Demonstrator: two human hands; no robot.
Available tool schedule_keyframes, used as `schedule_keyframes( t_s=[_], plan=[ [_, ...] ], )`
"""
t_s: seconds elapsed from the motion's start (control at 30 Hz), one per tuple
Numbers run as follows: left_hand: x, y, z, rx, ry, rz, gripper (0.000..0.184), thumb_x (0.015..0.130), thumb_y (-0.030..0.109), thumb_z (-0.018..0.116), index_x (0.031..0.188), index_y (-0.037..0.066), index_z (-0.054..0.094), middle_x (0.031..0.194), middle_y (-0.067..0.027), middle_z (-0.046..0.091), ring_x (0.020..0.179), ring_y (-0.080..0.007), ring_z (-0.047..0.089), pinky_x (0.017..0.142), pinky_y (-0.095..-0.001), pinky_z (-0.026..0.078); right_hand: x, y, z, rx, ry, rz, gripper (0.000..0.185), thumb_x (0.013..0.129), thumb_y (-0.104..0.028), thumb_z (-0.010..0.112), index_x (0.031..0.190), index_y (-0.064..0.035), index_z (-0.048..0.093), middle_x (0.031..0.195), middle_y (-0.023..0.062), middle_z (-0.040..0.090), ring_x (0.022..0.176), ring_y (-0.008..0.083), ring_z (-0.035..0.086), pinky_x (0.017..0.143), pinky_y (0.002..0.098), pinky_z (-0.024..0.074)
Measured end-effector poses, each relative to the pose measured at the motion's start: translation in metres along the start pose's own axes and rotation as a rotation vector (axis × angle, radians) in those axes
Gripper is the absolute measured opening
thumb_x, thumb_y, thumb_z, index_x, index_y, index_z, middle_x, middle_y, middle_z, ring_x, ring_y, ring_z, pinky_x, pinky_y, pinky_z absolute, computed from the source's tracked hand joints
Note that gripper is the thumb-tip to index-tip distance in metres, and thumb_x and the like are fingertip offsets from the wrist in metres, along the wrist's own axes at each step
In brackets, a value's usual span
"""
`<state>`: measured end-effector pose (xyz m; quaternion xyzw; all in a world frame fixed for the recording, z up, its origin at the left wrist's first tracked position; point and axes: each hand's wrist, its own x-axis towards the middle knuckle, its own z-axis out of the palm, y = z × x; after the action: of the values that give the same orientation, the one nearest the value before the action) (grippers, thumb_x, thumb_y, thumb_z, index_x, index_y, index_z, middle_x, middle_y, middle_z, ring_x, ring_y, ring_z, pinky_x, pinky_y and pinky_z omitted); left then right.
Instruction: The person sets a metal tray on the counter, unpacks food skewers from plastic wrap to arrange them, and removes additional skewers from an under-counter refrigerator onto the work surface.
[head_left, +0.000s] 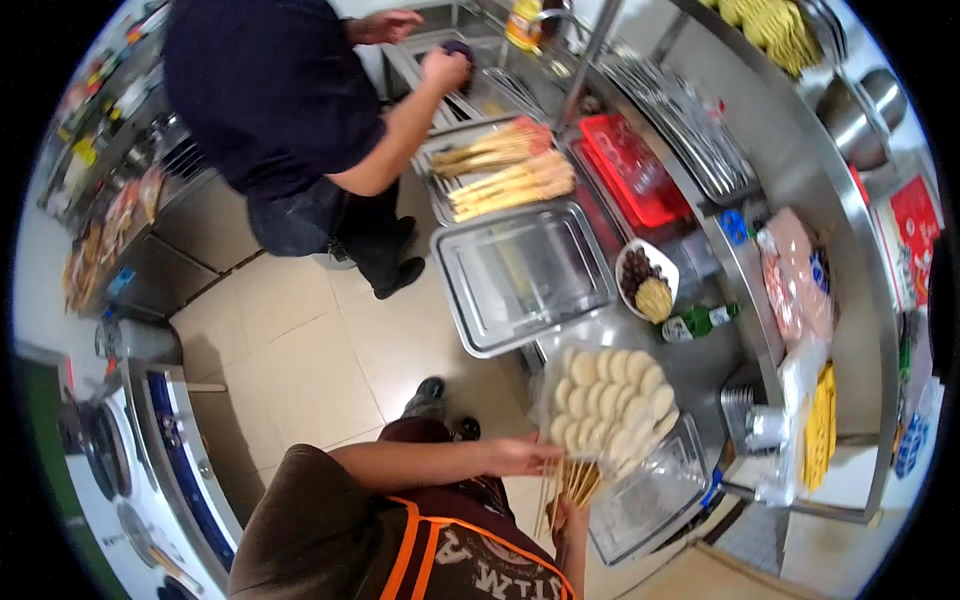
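In the head view, a bunch of skewers [610,405] threaded with pale round slices fans out over the metal counter. What looks like clear plastic shows at its edge. My right hand [572,518] is closed around the lower ends of the bare sticks. My left hand [522,457] reaches in from the left, its fingers closed at the sticks just below the slices. A clear rectangular lid or tray [645,500] lies below and right of the bunch, partly covered by it.
A lidded steel tray [525,275] stands ahead, with a tray of skewers [510,180] beyond. Right of these are a red basket [635,170], a white bowl [648,280] and a green bottle [700,322]. A co-worker [270,110] stands at the sink, upper left.
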<state>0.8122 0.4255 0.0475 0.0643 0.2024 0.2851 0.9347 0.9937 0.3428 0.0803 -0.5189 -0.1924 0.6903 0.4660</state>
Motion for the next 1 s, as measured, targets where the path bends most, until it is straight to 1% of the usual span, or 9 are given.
schedule_keyframes(
  t_s=[0.07,0.13,0.2,0.27,0.5,0.7,0.87,0.93,1.0],
  plan=[
    [-0.037,0.002,-0.005,-0.043,0.0,-0.042,0.043,0.081,0.029,0.061,0.116,0.01,0.044,0.105,-0.0011,0.051,0.1,-0.0146,0.048,0.09,-0.0338,0.04,-0.008,-0.009,0.014,-0.171,-0.076,0.086,0.009,0.075,-0.003,0.052,0.081,-0.003,0.045,0.055,0.0026,0.045,0.041,0.0094,0.04,0.037,0.022,0.0308],
    [-0.068,-0.001,-0.016,-0.033,-0.034,0.06,0.046,0.082,0.029,0.06,0.119,0.008,0.042,0.112,-0.0021,0.049,0.106,-0.0149,0.045,0.094,-0.0337,0.038,-0.012,-0.018,0.035,-0.348,-0.145,0.177,0.007,0.075,-0.004,0.052,0.078,-0.0031,0.045,0.053,0.0027,0.044,0.04,0.0093,0.039,0.036,0.0222,0.0293],
    [-0.113,0.0,-0.02,-0.049,0.041,0.207,0.049,0.083,0.028,0.058,0.122,0.006,0.04,0.119,-0.0033,0.046,0.112,-0.015,0.042,0.097,-0.0336,0.034,-0.007,-0.018,0.076,-0.533,-0.341,0.235,0.012,0.075,-0.001,0.049,0.086,-0.0007,0.044,0.052,0.0027,0.042,0.037,0.0091,0.037,0.033,0.021,0.0299],
    [-0.162,0.004,-0.031,-0.064,0.052,0.31,0.05,0.084,0.027,0.056,0.124,0.003,0.038,0.124,-0.0049,0.044,0.114,-0.015,0.04,0.099,-0.0337,0.031,0.004,0.001,0.106,-0.606,-0.472,0.286,0.012,0.075,-0.002,0.049,0.086,0.0007,0.044,0.053,0.0038,0.044,0.037,0.0095,0.038,0.033,0.0214,0.0308],
    [-0.34,0.0,-0.105,-0.273,0.181,0.794,0.039,0.085,0.019,0.056,0.118,0.003,0.042,0.12,-0.0069,0.046,0.109,-0.0163,0.045,0.095,-0.0343,0.038,0.013,0.1,0.283,-0.818,-0.846,0.39,0.008,0.078,-0.006,0.05,0.081,0.0013,0.049,0.061,0.0058,0.052,0.039,0.0103,0.043,0.035,0.0217,0.0327],
    [-0.51,0.008,-0.147,-0.418,0.402,1.083,0.042,0.084,0.018,0.056,0.118,-0.001,0.041,0.119,-0.0123,0.046,0.108,-0.0235,0.047,0.096,-0.0374,0.038,-0.024,0.205,0.451,-0.981,-1.008,0.536,0.01,0.079,-0.008,0.054,0.086,-0.0041,0.047,0.058,0.0006,0.044,0.04,0.0073,0.04,0.034,0.0208,0.0313],
    [-0.624,0.02,-0.172,-0.496,0.457,1.211,0.045,0.083,0.02,0.058,0.118,-0.001,0.04,0.118,-0.0133,0.046,0.108,-0.025,0.047,0.096,-0.0384,0.038,-0.054,0.276,0.561,-0.991,-1.153,0.594,0.009,0.081,-0.013,0.052,0.085,-0.0057,0.047,0.059,-0.001,0.045,0.042,0.0067,0.043,0.034,0.0208,0.0321],
    [-0.651,0.032,-0.192,-0.521,0.479,1.251,0.046,0.083,0.021,0.059,0.119,-0.001,0.039,0.118,-0.0137,0.046,0.108,-0.0253,0.047,0.096,-0.0384,0.038,-0.06,0.298,0.6,-0.945,-1.068,0.657,0.016,0.082,-0.011,0.049,0.067,-0.0074,0.045,0.053,-0.0012,0.04,0.04,0.0074,0.038,0.037,0.0225,0.0332],
    [-0.68,0.048,-0.219,-0.476,0.476,1.346,0.048,0.087,0.024,0.051,0.124,0.0,0.032,0.125,-0.0153,0.04,0.115,-0.0283,0.041,0.1,-0.0426,0.034,-0.05,0.324,0.645,-0.974,-1.132,0.668,0.017,0.081,-0.011,0.049,0.065,-0.0077,0.045,0.052,-0.0013,0.04,0.039,0.0072,0.038,0.037,0.0223,0.033]
  ],
)
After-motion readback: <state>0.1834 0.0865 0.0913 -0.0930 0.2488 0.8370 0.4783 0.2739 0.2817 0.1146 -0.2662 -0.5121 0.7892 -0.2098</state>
